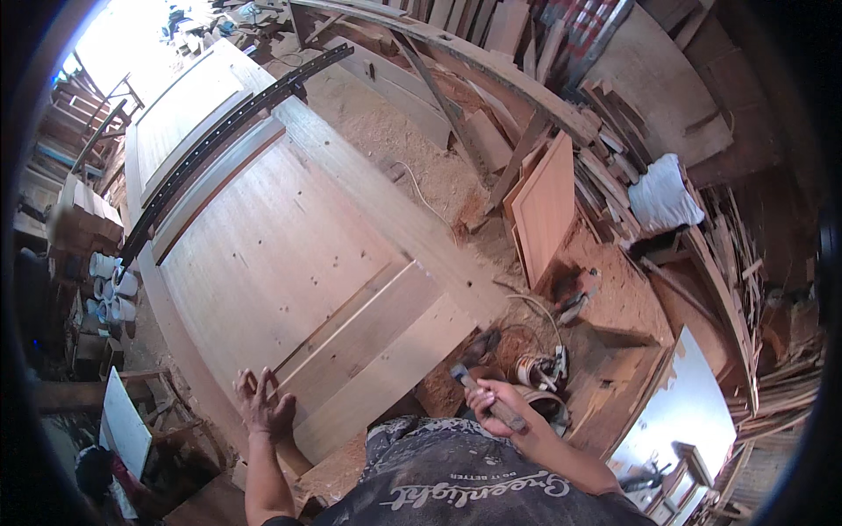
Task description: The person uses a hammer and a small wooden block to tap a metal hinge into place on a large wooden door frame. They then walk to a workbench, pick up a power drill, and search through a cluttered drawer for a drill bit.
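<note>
We see 1 wooden door [272, 237] lying flat, a dark perforated bar [224, 118] crossing its far part. Our left hand [266, 408], empty, has its fingers spread by the door's near left edge; we cannot tell whether they touch. Our right hand [493, 408] grips a wooden-handled tool [509, 415] just off the door's near right corner.

A white sack [664, 195] lies against scrap boards [715, 276], white containers [124, 282] far left.

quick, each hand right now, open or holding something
Left hand: open, fingers spread.
Right hand: closed, holding a brown wooden-handled tool with a bluish end.
</note>
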The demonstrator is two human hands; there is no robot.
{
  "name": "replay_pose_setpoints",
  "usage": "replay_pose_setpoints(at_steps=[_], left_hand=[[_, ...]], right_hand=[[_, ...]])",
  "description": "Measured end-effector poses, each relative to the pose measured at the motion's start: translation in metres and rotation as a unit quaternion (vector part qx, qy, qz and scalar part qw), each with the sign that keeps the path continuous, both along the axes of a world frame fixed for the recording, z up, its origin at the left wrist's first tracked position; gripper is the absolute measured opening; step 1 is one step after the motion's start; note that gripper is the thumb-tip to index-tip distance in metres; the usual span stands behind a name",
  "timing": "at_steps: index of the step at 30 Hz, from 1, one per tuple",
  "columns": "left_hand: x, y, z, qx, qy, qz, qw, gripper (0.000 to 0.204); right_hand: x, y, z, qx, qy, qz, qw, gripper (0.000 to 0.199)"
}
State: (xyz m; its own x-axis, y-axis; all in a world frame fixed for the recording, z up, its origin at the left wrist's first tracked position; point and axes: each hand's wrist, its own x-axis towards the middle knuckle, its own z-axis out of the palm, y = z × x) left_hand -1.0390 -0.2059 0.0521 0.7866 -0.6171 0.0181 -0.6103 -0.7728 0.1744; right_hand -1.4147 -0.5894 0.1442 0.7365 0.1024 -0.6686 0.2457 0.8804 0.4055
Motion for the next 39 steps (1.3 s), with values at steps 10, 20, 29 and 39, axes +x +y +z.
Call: replay_pose_setpoints(at_steps=[10,20,29,39], left_hand=[[-0.036,-0.323,-0.016,-0.229,-0.082,0.196,0.95,0.049],[0.004,-0.591,-0.044,-0.058,-0.099,0.234,0.965,0.084],[0.039,-0.631,0.011,-0.119,0.05,0.315,0.94,0.071],[0.354,-0.641,-0.009,-0.035,-0.062,0.48,0.875,0.09]], right_hand=[[-0.071,-0.246,-0.072,-0.304,0.069,0.121,0.943,0.033],[-0.002,-0.482,-0.006,-0.043,0.037,0.195,0.979,0.037],[0.066,-0.564,-0.024,0.005,-0.072,0.275,0.959,0.046],[0.224,-0.642,-0.028,-0.165,-0.013,0.375,0.912,0.042]])
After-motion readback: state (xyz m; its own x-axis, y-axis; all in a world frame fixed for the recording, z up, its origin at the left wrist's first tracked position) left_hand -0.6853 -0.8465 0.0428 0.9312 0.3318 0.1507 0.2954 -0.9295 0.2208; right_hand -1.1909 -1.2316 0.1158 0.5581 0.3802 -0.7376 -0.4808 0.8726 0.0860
